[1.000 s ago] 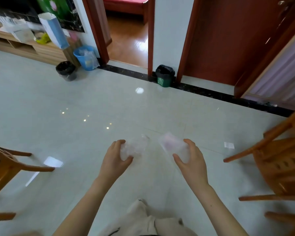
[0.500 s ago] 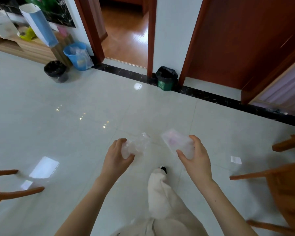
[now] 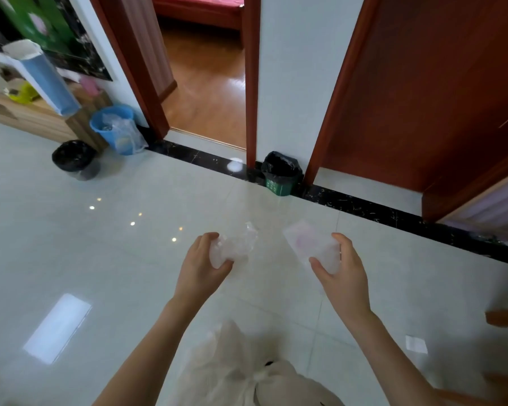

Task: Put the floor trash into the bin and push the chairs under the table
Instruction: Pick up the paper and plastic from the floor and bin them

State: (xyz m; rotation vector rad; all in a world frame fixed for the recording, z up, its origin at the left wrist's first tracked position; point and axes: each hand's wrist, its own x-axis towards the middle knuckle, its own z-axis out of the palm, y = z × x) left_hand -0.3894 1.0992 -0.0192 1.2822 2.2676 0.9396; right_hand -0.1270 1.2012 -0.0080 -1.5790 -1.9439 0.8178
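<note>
My left hand (image 3: 201, 266) grips a crumpled clear plastic wrapper (image 3: 235, 244) in front of me. In my right hand (image 3: 342, 273) is a flat translucent packet with a pink print (image 3: 311, 244), held between thumb and fingers. A small green bin with a black liner (image 3: 281, 174) stands ahead against the white wall between two doorways. One white scrap of paper (image 3: 416, 344) lies on the pale tiled floor at the lower right. Part of a wooden chair (image 3: 505, 317) shows at the right edge.
A black-lined bin (image 3: 74, 159) and a blue bucket with plastic bags (image 3: 116, 128) stand at the left by a low wooden cabinet (image 3: 27, 115). An open doorway (image 3: 206, 92) leads to a wood-floored room. A dark red door (image 3: 428, 92) is at the right.
I have walked forward toward the green bin, which is now closer. The chairs at both sides have slid out of view. Both hands keep holding their trash.
</note>
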